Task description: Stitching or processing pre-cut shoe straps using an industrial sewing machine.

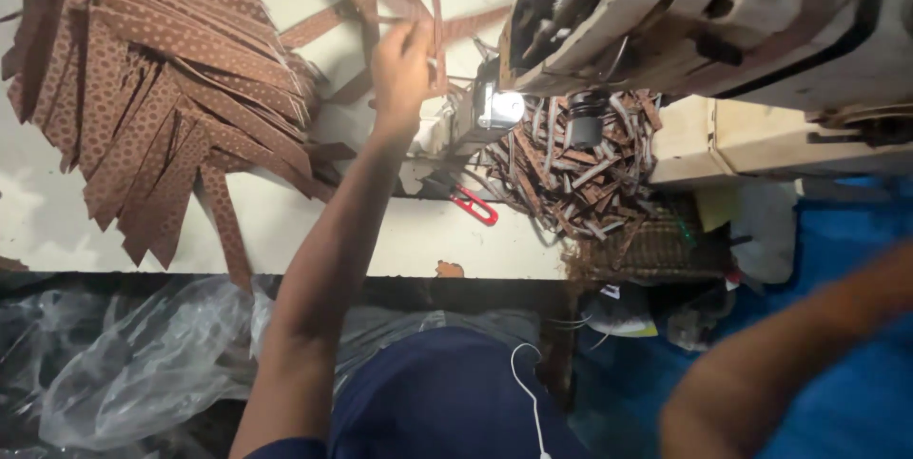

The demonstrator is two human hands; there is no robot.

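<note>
Brown strips [171, 88] lie piled at the upper left. Left hand [399, 64], top middle, pinches one brown strip [437, 31] by the sewing machine [704, 12]. Right hand is out of sight.

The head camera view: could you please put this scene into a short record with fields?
Left hand: left hand raised over the white table, blurred, at a thin brown strip
Right hand: out of frame; only the forearm shows, blurred
Left of table: pile of brown patterned strips
Centre: sewing machine with lit lamp
Under machine: heap of short strip pieces
Nearby: red-handled snips
Below table edge: clear plastic bag
</note>
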